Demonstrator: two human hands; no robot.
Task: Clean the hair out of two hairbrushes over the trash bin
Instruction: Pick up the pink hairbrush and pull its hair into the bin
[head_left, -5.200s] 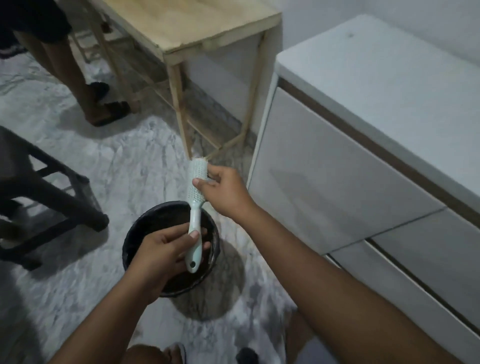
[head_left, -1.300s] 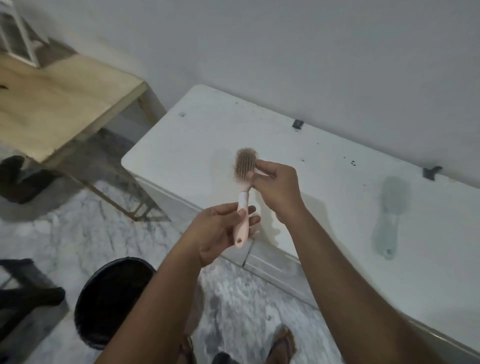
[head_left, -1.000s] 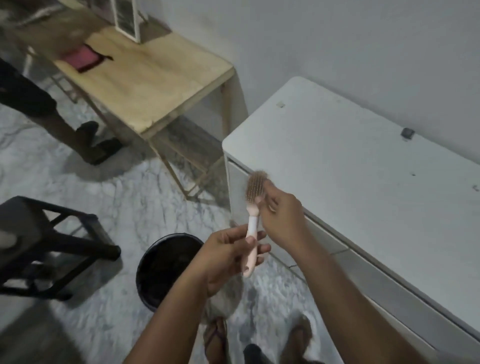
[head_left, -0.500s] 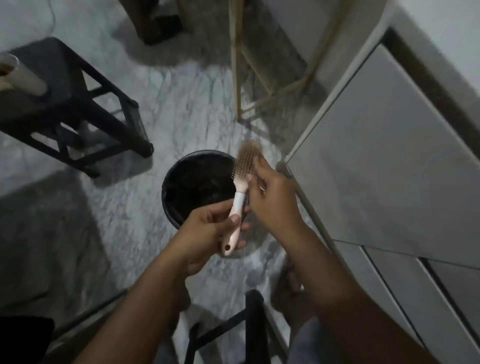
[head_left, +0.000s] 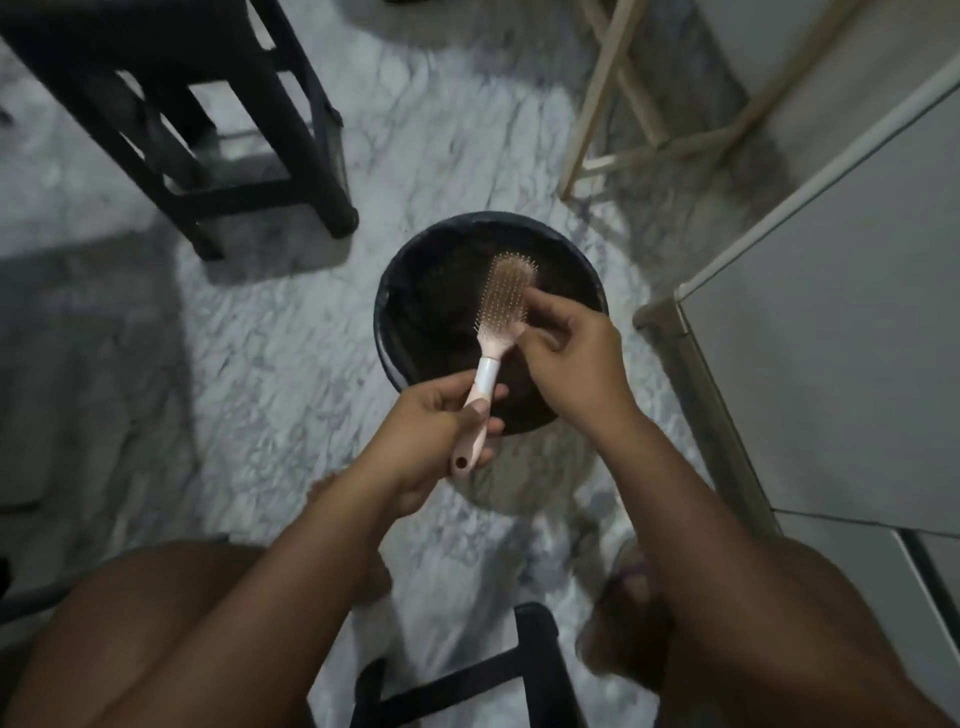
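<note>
A pink hairbrush (head_left: 503, 299) with a pink-and-white handle is held upright over the round black trash bin (head_left: 395, 291), bristles facing me, brownish hair matted in them. My left hand (head_left: 431, 431) grips the handle near its lower end. My right hand (head_left: 574, 358) is at the right side of the brush head, fingers curled, fingertips at the bristles' edge. Whether it pinches hair I cannot tell. The green hairbrush is out of view.
A black stool (head_left: 208, 130) stands on the marble floor at upper left. Pale wooden table legs (head_left: 618, 98) rise behind the bin. A white cabinet (head_left: 831, 312) fills the right side. Another black stool frame (head_left: 467, 670) sits between my knees.
I carried the pink brush from beside the cabinet top down over the bin and sat lower. The brush head is now above the bin's opening, with my right hand still at the bristles.
</note>
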